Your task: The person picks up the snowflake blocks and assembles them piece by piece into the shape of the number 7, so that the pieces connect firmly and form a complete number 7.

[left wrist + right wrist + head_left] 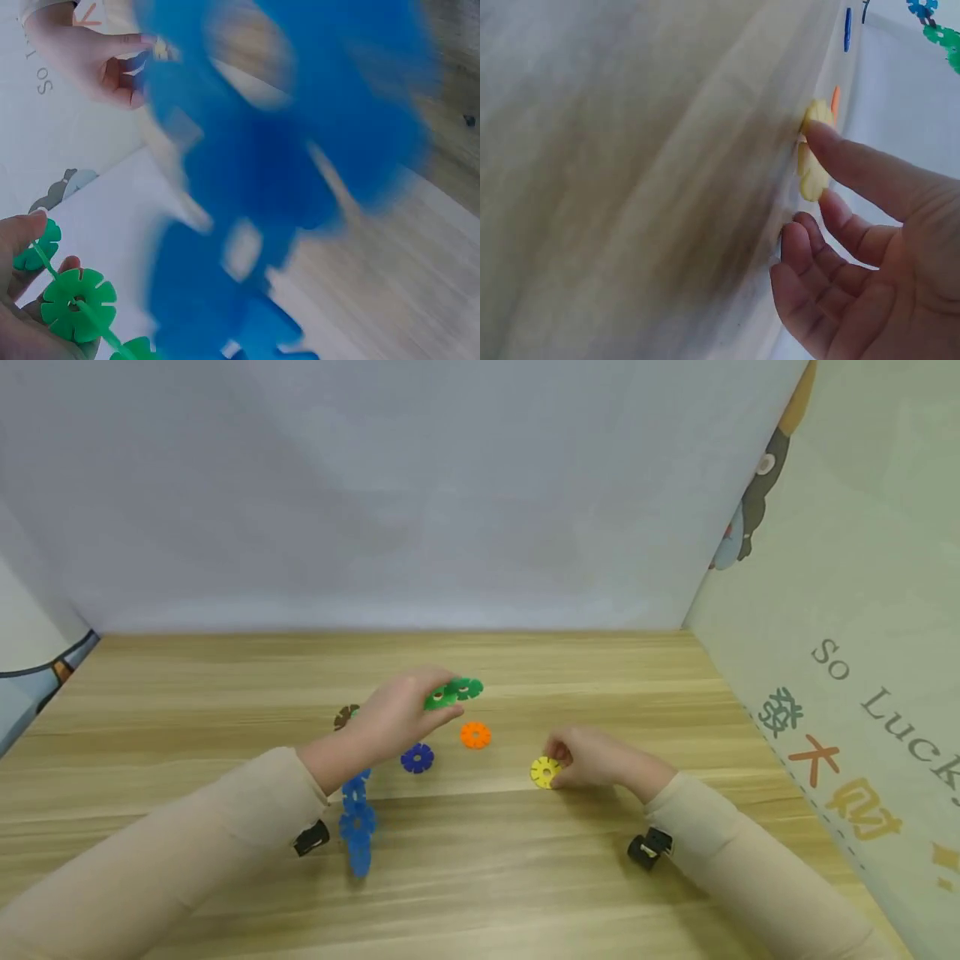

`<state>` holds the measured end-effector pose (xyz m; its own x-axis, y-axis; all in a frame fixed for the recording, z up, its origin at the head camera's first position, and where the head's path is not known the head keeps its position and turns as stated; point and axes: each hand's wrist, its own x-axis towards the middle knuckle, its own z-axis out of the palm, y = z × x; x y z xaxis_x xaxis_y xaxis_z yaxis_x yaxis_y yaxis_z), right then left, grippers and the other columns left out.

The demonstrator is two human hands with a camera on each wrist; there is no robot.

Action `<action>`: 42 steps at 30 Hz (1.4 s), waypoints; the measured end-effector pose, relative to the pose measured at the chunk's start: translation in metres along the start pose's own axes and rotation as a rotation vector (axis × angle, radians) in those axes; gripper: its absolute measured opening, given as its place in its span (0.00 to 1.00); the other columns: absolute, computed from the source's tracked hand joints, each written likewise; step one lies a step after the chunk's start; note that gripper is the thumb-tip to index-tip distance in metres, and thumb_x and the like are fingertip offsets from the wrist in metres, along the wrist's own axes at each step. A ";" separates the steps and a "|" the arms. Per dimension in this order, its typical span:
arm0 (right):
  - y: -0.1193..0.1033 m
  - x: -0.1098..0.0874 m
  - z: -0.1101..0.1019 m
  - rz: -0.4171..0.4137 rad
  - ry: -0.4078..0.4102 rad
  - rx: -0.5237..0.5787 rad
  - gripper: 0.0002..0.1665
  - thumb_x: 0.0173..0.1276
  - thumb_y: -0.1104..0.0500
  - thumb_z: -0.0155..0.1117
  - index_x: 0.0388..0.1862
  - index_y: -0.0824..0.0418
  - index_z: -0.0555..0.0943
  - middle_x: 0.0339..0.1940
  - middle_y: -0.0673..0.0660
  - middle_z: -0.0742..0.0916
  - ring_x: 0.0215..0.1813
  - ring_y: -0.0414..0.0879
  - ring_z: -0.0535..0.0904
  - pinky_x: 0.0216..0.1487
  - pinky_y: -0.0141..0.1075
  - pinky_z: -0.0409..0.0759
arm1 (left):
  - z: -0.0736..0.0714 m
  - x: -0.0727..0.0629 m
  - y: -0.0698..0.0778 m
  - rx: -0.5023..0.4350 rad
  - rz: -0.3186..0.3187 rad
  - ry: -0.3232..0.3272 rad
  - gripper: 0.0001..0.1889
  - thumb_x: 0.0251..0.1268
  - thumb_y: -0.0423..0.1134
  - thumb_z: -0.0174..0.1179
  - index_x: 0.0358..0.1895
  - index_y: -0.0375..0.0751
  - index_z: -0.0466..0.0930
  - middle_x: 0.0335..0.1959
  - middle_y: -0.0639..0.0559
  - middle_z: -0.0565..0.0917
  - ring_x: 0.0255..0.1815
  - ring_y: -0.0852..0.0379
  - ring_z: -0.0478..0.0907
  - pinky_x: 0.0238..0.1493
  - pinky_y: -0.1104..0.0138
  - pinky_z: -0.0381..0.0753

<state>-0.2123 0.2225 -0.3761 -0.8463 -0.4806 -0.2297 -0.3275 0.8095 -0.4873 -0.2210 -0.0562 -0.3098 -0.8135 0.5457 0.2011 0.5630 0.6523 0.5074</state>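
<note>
My left hand [393, 714] grips a chain of slotted plastic snowflake discs by its green discs [472, 683], between thumb and fingers. Blue discs [358, 827] of the chain hang below the wrist; in the left wrist view the blue part [255, 165] looms large and blurred, close to the camera. A brown disc [341, 718] shows behind the left hand, which hides part of the chain. Lower and to the right, my right hand [600, 760] pinches a yellow snowflake disc [536, 772] by its edge. The right wrist view has this yellow disc [814, 184] between thumb and forefinger, at the tabletop.
An orange disc [476, 746] and a dark blue disc [407, 760] lie flat on the wooden table [480, 877] between the hands. A pale wall [450, 510] closes off the back, and a printed panel [810, 593] stands along the right side.
</note>
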 end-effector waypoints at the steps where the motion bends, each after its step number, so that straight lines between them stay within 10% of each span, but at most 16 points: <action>1: 0.000 0.000 0.000 0.010 -0.002 0.006 0.18 0.50 0.62 0.74 0.37 0.62 0.76 0.30 0.51 0.78 0.34 0.44 0.73 0.39 0.37 0.74 | -0.001 0.000 0.000 0.022 0.019 0.012 0.18 0.62 0.42 0.62 0.53 0.38 0.78 0.47 0.48 0.80 0.40 0.54 0.78 0.41 0.62 0.79; 7: -0.003 0.002 -0.002 -0.022 -0.003 0.102 0.16 0.55 0.61 0.71 0.39 0.64 0.77 0.27 0.50 0.78 0.31 0.41 0.72 0.35 0.35 0.73 | -0.001 -0.003 0.000 -0.039 0.057 0.005 0.12 0.60 0.38 0.63 0.46 0.40 0.81 0.45 0.50 0.80 0.38 0.55 0.76 0.39 0.64 0.78; 16: -0.023 0.007 -0.019 0.032 0.021 0.730 0.18 0.70 0.62 0.55 0.55 0.72 0.74 0.42 0.65 0.83 0.45 0.59 0.80 0.49 0.48 0.77 | 0.001 -0.001 0.001 -0.202 -0.066 -0.167 0.07 0.65 0.39 0.59 0.32 0.40 0.82 0.28 0.51 0.77 0.23 0.58 0.64 0.26 0.68 0.69; 42: -0.056 0.017 -0.012 0.115 0.129 0.885 0.18 0.69 0.62 0.56 0.54 0.73 0.75 0.37 0.59 0.85 0.31 0.42 0.81 0.48 0.49 0.78 | 0.003 0.010 0.008 -0.023 -0.110 -0.417 0.13 0.71 0.40 0.51 0.36 0.36 0.83 0.22 0.53 0.80 0.20 0.61 0.69 0.27 0.70 0.74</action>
<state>-0.2137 0.1730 -0.3430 -0.9118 -0.3281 -0.2469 0.1604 0.2690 -0.9497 -0.2245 -0.0438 -0.3061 -0.7370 0.6429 -0.2087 0.4692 0.7089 0.5266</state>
